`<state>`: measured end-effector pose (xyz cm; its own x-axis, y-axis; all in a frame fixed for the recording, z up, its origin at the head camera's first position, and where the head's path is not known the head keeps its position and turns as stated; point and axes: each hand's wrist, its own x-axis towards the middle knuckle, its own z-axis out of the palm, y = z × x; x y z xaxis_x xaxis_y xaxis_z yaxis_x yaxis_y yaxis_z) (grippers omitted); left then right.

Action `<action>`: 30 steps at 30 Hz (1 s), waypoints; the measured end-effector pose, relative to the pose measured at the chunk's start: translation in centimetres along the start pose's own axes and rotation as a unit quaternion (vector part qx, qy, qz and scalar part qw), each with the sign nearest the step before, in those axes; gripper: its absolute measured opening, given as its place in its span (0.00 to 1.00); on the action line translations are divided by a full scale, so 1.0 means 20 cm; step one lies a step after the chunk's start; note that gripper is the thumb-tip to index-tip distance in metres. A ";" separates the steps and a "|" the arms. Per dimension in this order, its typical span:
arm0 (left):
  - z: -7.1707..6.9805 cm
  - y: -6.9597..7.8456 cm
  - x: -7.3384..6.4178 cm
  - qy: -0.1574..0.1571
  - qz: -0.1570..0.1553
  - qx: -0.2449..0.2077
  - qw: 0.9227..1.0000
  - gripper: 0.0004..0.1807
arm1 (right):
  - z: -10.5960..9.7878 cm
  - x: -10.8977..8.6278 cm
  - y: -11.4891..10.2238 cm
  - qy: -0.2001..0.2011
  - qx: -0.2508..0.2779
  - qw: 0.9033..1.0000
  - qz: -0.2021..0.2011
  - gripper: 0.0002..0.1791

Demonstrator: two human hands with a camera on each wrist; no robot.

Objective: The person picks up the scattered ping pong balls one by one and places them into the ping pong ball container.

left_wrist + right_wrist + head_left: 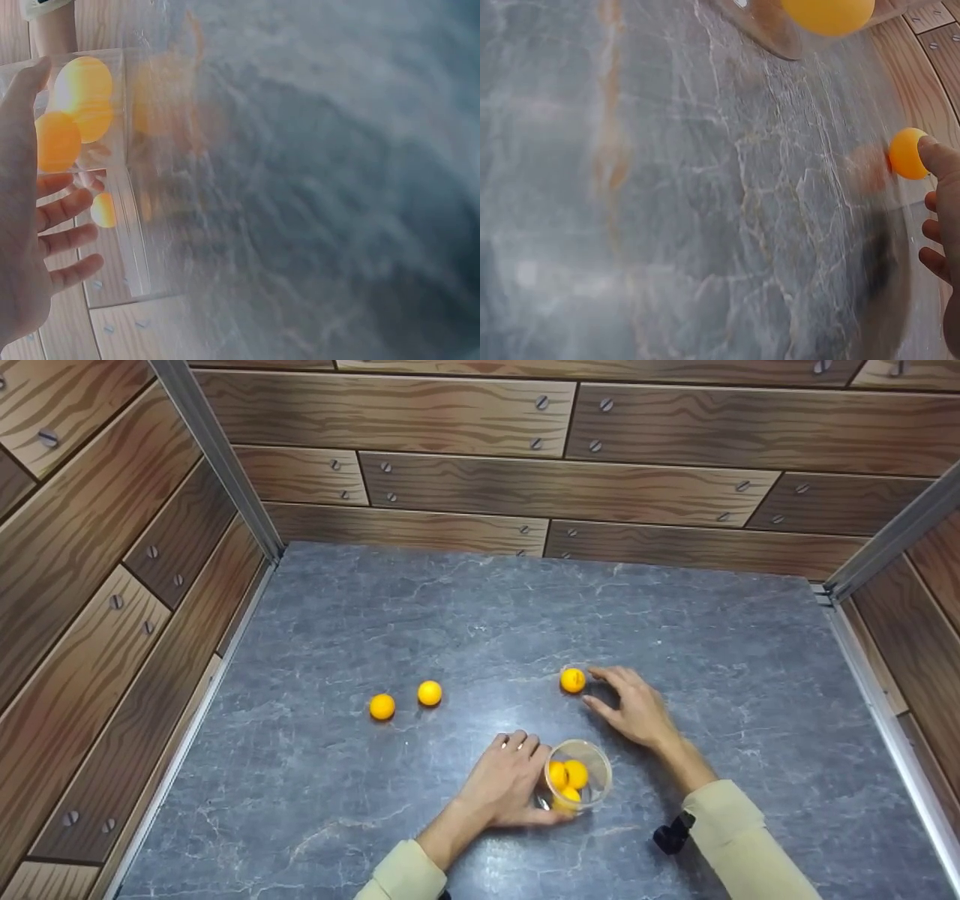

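Note:
My left hand (502, 786) holds a clear plastic cup (598, 774) at its left side, thumb across the front. Inside the cup lie several orange balls (576, 773), which look like ping-pong balls. The left wrist view shows two of those balls (58, 141) through the clear wall, with the fingers spread below. Farther back, a single orange ball (572, 680) sits on the table. Just to its right hovers my right hand (637, 711), thumb and fingers parted. In the right wrist view the thumb (939, 156) overlaps this ball (907, 154); contact is hard to tell.
Two more orange balls, one (382, 706) farther left and one (430, 693) beside it, rest on the grey marbled table (337, 615). Wood-patterned panels (465, 416) with metal edge strips stand around the back and sides.

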<state>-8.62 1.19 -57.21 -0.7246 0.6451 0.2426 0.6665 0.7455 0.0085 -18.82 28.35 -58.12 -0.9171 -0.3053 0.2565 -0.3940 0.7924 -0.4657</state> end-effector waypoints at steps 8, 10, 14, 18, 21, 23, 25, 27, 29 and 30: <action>0.00 0.00 0.00 -0.001 0.002 -0.004 1.000 0.48 | 0.03 0.04 0.01 0.000 0.002 1.000 0.004 0.30; 0.00 0.00 0.00 -0.001 0.002 -0.003 1.000 0.48 | 0.04 0.04 0.01 -0.003 0.003 1.000 0.008 0.31; 0.00 0.00 0.00 -0.001 0.001 0.000 1.000 0.48 | 0.04 0.06 0.00 -0.009 0.007 1.000 0.011 0.31; 0.00 0.00 0.00 0.005 0.001 0.005 1.000 0.48 | 0.06 0.07 0.00 -0.012 0.010 1.000 0.012 0.31; 0.01 0.00 0.00 0.013 0.001 0.005 1.000 0.47 | 0.06 0.07 0.00 -0.012 0.012 1.000 0.012 0.31; 0.01 0.00 0.00 0.018 0.001 0.004 1.000 0.47 | 0.07 0.08 -0.01 -0.013 0.012 1.000 0.010 0.30; 0.01 0.00 0.00 0.020 0.001 0.003 1.000 0.47 | 0.07 0.08 -0.01 -0.016 0.012 1.000 0.011 0.31; 0.01 0.00 0.00 0.020 0.001 0.003 1.000 0.47 | 0.07 0.08 -0.01 -0.018 0.011 1.000 0.011 0.31; 0.01 0.00 0.00 0.018 0.001 0.004 1.000 0.47 | 0.07 0.09 -0.01 -0.019 0.010 1.000 0.010 0.31; 0.01 0.00 0.00 0.017 0.001 0.004 1.000 0.47 | 0.07 0.09 -0.01 -0.020 0.008 1.000 0.009 0.31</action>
<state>-8.66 1.14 -57.39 -0.7168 0.6405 0.2757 0.6665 0.7455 0.0007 -20.41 26.88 -58.76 -0.9255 -0.3120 0.2149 -0.3784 0.7890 -0.4841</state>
